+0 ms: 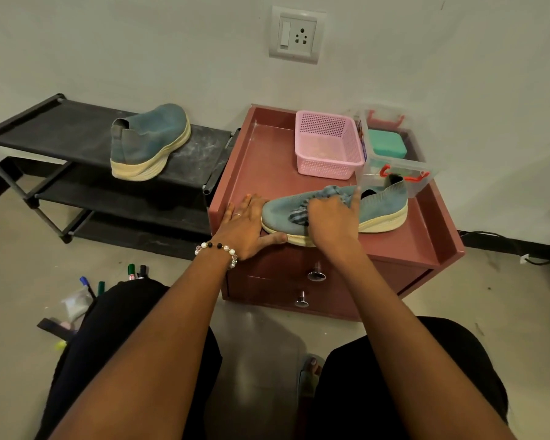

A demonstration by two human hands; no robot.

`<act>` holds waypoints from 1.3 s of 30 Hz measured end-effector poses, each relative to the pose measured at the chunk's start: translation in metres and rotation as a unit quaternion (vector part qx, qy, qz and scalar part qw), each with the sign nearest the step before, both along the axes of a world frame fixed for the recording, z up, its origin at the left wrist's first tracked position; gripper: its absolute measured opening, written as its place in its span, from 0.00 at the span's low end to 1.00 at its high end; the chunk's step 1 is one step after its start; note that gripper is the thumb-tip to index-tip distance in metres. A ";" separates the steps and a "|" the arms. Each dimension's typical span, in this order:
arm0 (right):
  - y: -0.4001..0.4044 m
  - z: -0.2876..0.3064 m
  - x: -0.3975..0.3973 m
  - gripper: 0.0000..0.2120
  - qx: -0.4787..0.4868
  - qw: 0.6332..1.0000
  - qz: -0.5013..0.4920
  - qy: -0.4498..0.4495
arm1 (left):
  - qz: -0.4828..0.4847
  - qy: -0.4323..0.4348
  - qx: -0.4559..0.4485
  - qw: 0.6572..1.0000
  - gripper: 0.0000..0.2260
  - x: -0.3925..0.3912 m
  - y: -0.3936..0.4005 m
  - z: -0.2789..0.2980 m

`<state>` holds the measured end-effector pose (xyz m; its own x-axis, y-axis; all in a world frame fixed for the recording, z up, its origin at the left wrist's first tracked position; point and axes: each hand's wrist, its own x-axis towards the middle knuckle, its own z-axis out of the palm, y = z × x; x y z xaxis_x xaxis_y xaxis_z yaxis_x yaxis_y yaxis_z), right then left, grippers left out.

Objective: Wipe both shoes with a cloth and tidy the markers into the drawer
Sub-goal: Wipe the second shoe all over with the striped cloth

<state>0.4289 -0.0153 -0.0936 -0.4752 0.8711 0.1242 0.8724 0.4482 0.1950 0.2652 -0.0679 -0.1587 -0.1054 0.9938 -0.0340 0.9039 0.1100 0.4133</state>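
Shoe (378, 208) lies at the surface (404, 242) front edge. Our left hand (245, 227) presses flat on its toe; our right hand (331, 217) clutches the cloth (299, 214) on the upper. Hard strokes may push it off. Markers (134, 273) wait on the floor.

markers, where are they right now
In the head view the markers lie on the floor at lower left, beside the person's left knee, in front of the black rack and left of the red drawer unit.
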 end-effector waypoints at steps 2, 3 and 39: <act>-0.008 0.003 -0.009 0.11 -0.015 1.000 0.027 0.007 | 0.002 0.003 -0.015 1.000 0.44 0.001 0.001 0.000; -0.013 0.004 -0.016 0.12 -0.041 0.998 0.043 0.029 | 0.002 0.012 -0.025 1.000 0.45 0.000 0.002 0.000; -0.006 -0.001 -0.004 0.12 -0.005 1.000 0.012 0.006 | 0.024 0.002 -0.037 0.999 0.45 0.005 0.004 0.003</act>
<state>0.4247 -0.0218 -0.0944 -0.4936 0.8612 0.1215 0.8642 0.4701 0.1792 0.2699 -0.0638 -0.1559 -0.1541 0.9824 -0.1059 0.8984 0.1839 0.3989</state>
